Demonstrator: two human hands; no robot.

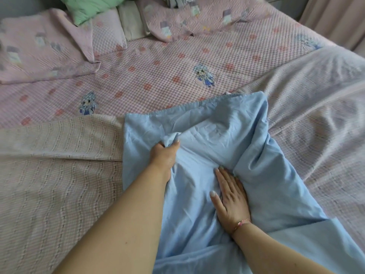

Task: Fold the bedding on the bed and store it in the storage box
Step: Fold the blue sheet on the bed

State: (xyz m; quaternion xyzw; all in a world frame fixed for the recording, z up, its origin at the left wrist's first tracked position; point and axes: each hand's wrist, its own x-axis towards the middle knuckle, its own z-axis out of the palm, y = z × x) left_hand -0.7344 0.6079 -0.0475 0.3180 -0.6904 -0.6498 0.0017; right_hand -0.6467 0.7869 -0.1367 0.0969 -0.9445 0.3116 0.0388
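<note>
Blue sheet ran lengthwise away across the bed, pillows beyond; left hand pinched a fold, right hand pressed flat, fingers together.

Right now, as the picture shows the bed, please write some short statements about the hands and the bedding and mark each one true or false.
1. The left hand pinches a bunch of the blue sheet. True.
2. The right hand lifts a pillow. False: it lies flat, fingers straight, pressing on the blue sheet.
3. The blue sheet lies on top of the checked blanket. True.
4. A green cushion sits at the far end of the bed. True.
5. The storage box stands open beside the hands. False: no box is in view.
6. The right wrist is bare. False: it wears a thin bracelet.
</note>
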